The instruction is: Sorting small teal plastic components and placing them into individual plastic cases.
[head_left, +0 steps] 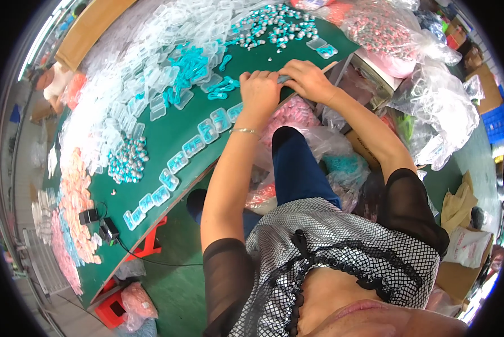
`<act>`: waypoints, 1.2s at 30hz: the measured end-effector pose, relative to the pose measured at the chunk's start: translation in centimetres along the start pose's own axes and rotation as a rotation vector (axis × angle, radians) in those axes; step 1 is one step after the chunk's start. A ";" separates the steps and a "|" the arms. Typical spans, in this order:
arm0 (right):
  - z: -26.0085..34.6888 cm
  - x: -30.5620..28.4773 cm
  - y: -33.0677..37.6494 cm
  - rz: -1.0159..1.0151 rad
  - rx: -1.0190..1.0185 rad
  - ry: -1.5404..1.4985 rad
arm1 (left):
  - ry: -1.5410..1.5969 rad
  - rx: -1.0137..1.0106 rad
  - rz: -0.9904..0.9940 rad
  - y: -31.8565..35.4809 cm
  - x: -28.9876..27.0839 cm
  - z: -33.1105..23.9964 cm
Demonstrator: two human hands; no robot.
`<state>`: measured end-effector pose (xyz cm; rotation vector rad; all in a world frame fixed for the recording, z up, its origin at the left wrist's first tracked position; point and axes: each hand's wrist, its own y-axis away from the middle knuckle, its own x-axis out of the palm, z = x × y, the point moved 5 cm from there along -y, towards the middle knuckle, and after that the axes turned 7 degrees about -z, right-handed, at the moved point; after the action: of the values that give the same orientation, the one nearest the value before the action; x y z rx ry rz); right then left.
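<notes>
My left hand and my right hand meet at the near edge of a green table, both closed around a small clear plastic case held between the fingertips. A thin bracelet circles my left wrist. Just left of my left hand lie loose turquoise clips. A row of filled clear cases with turquoise contents runs along the table's near edge toward the left. What the held case contains is hidden by my fingers.
Heaps of empty clear cases cover the far side. Piles of turquoise-and-silver beads sit on the table. Pink and orange packets lie left. Plastic bags of goods crowd the right. Red stool below.
</notes>
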<state>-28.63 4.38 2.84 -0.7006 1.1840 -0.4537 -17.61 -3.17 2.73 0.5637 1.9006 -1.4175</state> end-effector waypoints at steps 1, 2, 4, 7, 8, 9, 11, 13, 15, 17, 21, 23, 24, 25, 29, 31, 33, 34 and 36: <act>0.1 0.2 -0.2 0.056 0.022 0.001 | -0.034 0.017 -0.007 0.3 -0.4 0.1; -0.3 -0.4 -0.2 0.052 0.031 0.013 | -0.025 0.030 -0.007 0.6 -0.7 0.1; -1.3 -2.0 -0.5 -0.065 -0.010 -0.005 | -0.031 0.077 -0.085 0.9 -1.7 0.0; -8.6 -4.6 1.0 -0.203 0.307 0.285 | -0.037 0.075 -0.058 0.9 -1.8 -0.2; -10.8 -5.0 2.0 -0.175 0.464 0.374 | -0.041 0.072 -0.071 1.0 -1.9 -0.3; -12.7 -5.4 3.3 -0.177 0.468 0.386 | -0.031 0.079 -0.074 0.7 -1.8 -0.7; -15.4 -4.3 5.0 0.024 0.523 0.332 | -0.051 0.037 -0.017 0.4 -1.6 -0.8; -14.4 -3.7 5.3 0.036 0.525 0.360 | -0.045 0.045 -0.071 0.0 -1.7 -1.2; -11.8 -3.3 5.0 0.052 0.530 0.384 | -0.041 0.052 -0.120 -0.5 -1.5 -1.8; -9.2 -3.5 4.5 0.037 0.513 0.426 | -0.031 0.001 -0.076 -1.6 -0.3 -2.5; -4.5 -2.4 3.2 0.071 0.479 0.472 | -0.051 -0.094 0.010 -2.7 2.1 -2.5; -3.6 -1.9 3.0 0.073 0.475 0.457 | -0.057 -0.124 0.043 -3.0 2.7 -2.5; -3.1 -1.8 2.8 0.076 0.468 0.444 | -0.062 -0.155 0.074 -3.0 2.9 -2.4; -2.3 -2.0 2.5 0.095 0.465 0.421 | -0.063 -0.154 0.077 -3.0 2.9 -2.4; -3.6 -2.1 1.7 0.037 0.449 0.278 | -0.073 -0.190 0.080 -2.6 2.8 -1.9; -5.6 -2.3 1.1 0.152 0.690 0.082 | -0.087 -0.191 0.069 -2.3 2.6 -1.7; -7.9 -2.5 0.9 0.151 0.647 0.055 | -0.080 -0.182 0.029 -2.4 2.4 -2.4; -7.9 -2.5 0.4 0.152 0.598 0.021 | -0.081 -0.183 0.027 -2.4 2.6 -2.4; -8.1 -2.3 0.2 0.174 0.632 0.008 | -0.109 -0.177 0.015 -2.5 2.9 -2.4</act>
<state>-37.04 3.93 2.54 -0.0504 1.0173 -0.6414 -21.92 -1.87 2.62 0.4062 1.9065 -1.2302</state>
